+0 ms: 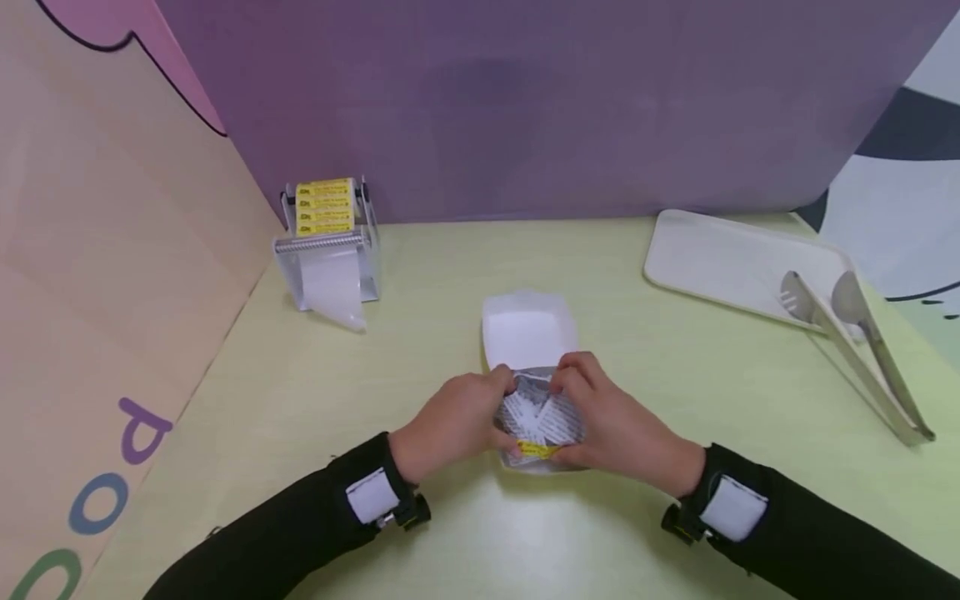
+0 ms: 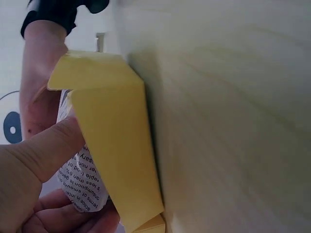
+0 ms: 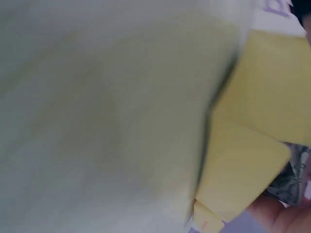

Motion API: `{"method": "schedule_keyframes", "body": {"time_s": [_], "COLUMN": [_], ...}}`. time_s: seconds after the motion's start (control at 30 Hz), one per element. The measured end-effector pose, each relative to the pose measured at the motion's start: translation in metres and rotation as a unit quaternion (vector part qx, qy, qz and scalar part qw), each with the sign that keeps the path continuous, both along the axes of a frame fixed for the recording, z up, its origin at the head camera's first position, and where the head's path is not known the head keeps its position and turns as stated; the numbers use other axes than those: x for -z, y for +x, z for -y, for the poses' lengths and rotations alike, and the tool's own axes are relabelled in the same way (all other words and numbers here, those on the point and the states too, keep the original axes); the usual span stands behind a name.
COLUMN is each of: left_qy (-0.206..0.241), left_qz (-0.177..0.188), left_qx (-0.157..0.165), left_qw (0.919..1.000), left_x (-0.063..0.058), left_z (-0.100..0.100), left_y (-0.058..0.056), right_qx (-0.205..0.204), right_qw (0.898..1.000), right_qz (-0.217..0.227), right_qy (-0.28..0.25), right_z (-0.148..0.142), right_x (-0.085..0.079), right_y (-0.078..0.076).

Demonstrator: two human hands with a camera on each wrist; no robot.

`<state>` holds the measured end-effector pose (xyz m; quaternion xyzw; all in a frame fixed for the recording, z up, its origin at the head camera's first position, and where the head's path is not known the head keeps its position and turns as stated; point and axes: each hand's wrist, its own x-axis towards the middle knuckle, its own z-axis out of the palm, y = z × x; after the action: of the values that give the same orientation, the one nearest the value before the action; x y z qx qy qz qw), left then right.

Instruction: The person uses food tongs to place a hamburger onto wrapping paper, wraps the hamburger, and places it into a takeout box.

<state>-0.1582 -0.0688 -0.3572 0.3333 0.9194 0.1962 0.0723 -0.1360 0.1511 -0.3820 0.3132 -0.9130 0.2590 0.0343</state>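
A bundle wrapped in printed newsprint-style paper (image 1: 542,414) sits in a small open paper food box (image 1: 528,327) at the middle of the table. The box's white-lined lid stands folded back on the far side; its outer walls look yellow in both wrist views. On the near side of the bundle shows a yellow sticker (image 1: 536,450). My left hand (image 1: 459,417) grips the bundle's left side, thumb at the near edge and fingers at the far one. From the right, my right hand (image 1: 624,421) holds it the same way. What the paper wraps is hidden.
At the back left stands a tape dispenser (image 1: 367,275) with a roll of yellow printed labels (image 1: 325,207). A white tray (image 1: 720,254) lies at the back right, with metal tongs (image 1: 870,358) resting across its front edge. Upright panels border the table.
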Motion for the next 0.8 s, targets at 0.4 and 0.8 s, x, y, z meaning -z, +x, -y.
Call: {"method": "schedule_keyframes", "body": {"time_s": [0.4, 0.8], "left_qy": [-0.014, 0.018], "left_qz": [-0.030, -0.031], "left_qx": [0.010, 0.038], "left_qw": [0.9994, 0.9987], "left_x": [-0.007, -0.001], "left_z": [0.016, 0.018], "left_y": [-0.002, -0.013], "right_qx": [-0.076, -0.038], "right_qw": [0.997, 0.998], "right_qz": [-0.012, -0.010], "right_qy": [-0.009, 0.044], "right_z": [-0.034, -0.044], "right_x": [-0.034, -0.026], "right_y": [-0.009, -0.006]}}
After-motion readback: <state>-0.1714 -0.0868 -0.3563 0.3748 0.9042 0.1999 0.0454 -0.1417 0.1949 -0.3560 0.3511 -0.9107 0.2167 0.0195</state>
